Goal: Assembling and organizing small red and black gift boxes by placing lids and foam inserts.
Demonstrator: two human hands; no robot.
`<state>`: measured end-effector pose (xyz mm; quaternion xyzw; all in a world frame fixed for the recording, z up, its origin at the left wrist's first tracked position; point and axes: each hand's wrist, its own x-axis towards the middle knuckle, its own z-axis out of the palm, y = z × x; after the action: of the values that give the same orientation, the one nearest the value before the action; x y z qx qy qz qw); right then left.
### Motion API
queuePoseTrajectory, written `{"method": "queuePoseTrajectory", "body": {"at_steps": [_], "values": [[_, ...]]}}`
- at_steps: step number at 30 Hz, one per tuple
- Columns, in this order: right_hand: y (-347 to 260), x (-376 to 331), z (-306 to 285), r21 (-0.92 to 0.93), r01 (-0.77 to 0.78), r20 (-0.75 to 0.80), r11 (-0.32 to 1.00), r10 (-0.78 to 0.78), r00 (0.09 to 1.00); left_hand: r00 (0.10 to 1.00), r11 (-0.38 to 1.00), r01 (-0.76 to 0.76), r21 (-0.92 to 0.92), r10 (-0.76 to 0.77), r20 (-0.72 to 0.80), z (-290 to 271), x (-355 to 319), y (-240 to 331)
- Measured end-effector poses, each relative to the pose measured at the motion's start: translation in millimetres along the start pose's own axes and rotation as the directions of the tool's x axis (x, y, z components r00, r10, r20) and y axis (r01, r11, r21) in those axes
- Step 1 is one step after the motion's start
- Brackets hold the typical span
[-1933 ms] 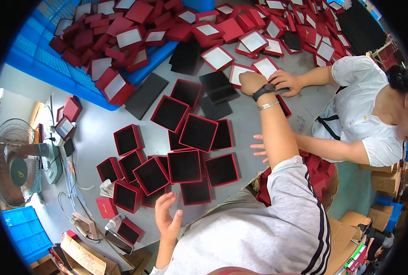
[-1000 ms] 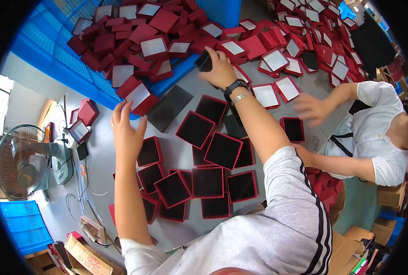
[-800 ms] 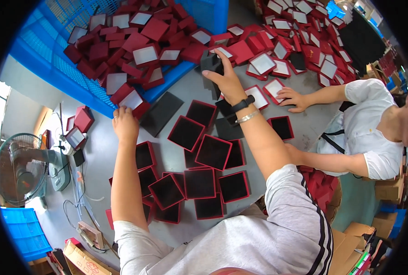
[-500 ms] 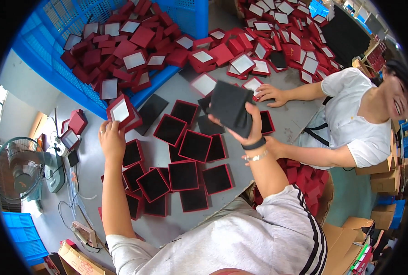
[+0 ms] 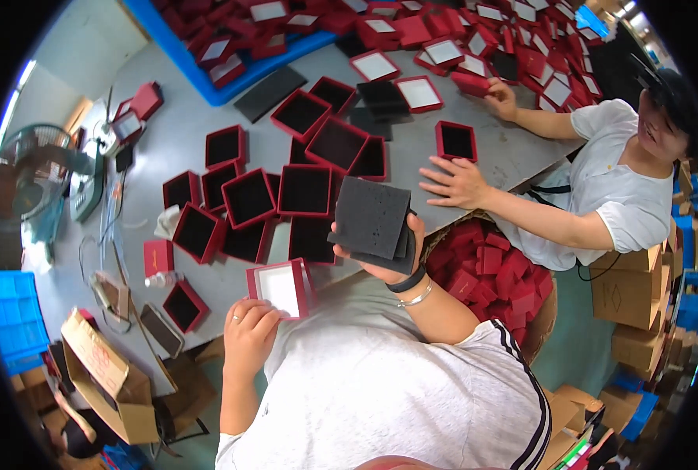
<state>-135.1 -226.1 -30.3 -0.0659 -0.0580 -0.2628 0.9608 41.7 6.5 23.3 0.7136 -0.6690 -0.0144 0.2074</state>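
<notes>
Lower centre: your left hand (image 5: 251, 333) pinches a white-lined box (image 5: 281, 288); your right hand (image 5: 397, 276) clasps dark pads (image 5: 372, 215). Square their edges.

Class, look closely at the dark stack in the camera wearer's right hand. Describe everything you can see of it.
The stack is dark grey to black, made of flat, squarish pieces that look like matte foam. Small pits mark the top piece's broad face, which is turned up to the camera. The layers are not squared up: edges show below and to the right; their exact number is unclear. The right hand supports it from beneath and along its right side. It is held up, right of the white-lined red box.
</notes>
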Motion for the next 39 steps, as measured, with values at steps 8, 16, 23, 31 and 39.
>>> {"method": "queuePoseTrajectory", "body": {"at_steps": [8,16,23,31,39], "values": [[41,-2,4,-0.046,-0.086,-0.041,0.995,0.084,0.996,0.982,0.985,0.174,-0.009,-0.174,-0.077,27,-40,-14],[58,-14,17,-0.751,-0.084,-0.091,0.655,0.024,0.996,0.970,0.963,0.237,0.130,-0.226,-0.091,19,-15,-2],[79,-14,36,-0.871,0.380,0.310,-0.311,0.252,0.917,0.783,0.011,0.350,-0.937,-0.552,0.286,16,0,18],[69,-19,19,-0.801,0.135,0.069,0.584,-0.134,0.989,0.601,-0.105,0.127,-0.986,-0.783,0.161,31,-17,2],[43,-33,17,-0.878,0.082,-0.014,-0.472,0.195,0.981,0.560,0.459,0.475,-0.751,-0.816,-0.144,43,-38,-33]]}}
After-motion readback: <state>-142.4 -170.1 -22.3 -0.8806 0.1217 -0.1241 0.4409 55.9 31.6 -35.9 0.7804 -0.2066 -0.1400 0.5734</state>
